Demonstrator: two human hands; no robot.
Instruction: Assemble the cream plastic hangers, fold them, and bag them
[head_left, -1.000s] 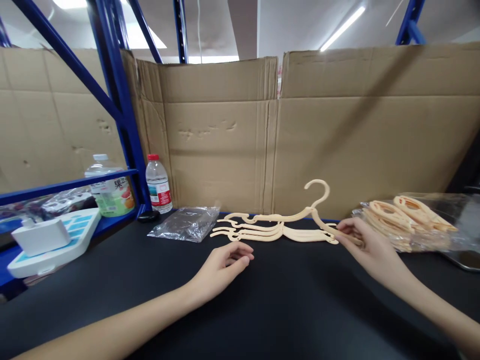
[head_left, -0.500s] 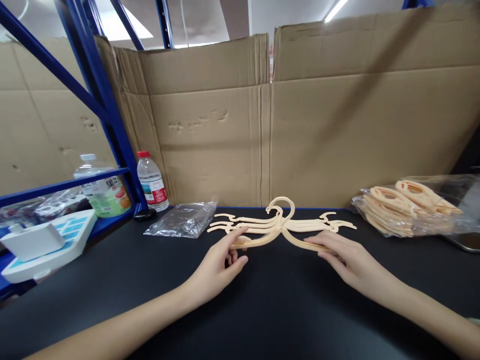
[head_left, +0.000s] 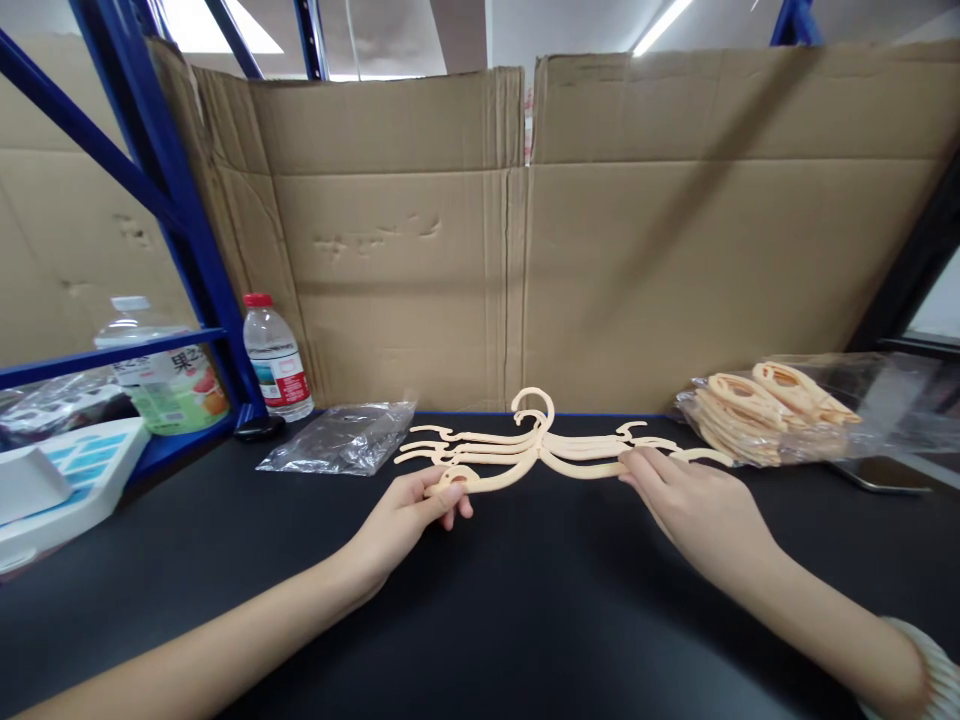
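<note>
A small stack of cream plastic hangers [head_left: 540, 448] lies flat on the black table [head_left: 525, 620], hooks toward the cardboard wall. My left hand [head_left: 409, 515] pinches the left end of the front hanger between thumb and fingers. My right hand [head_left: 694, 505] rests on that hanger's right end, fingers laid over it. A clear bag of more cream hangers [head_left: 765, 410] sits to the right, just beyond my right hand.
A crumpled clear plastic bag [head_left: 341, 450] lies left of the stack. A red-capped water bottle [head_left: 276, 358] and a larger drink bottle [head_left: 169, 375] stand by the blue rack post [head_left: 195, 260]. A white and blue device [head_left: 60, 480] sits at far left. Cardboard sheets [head_left: 600, 250] wall the back.
My right hand brought one hanger from the right onto the stack and laid it flat. My left hand moved forward and took its left end. The view shifted slightly right.
</note>
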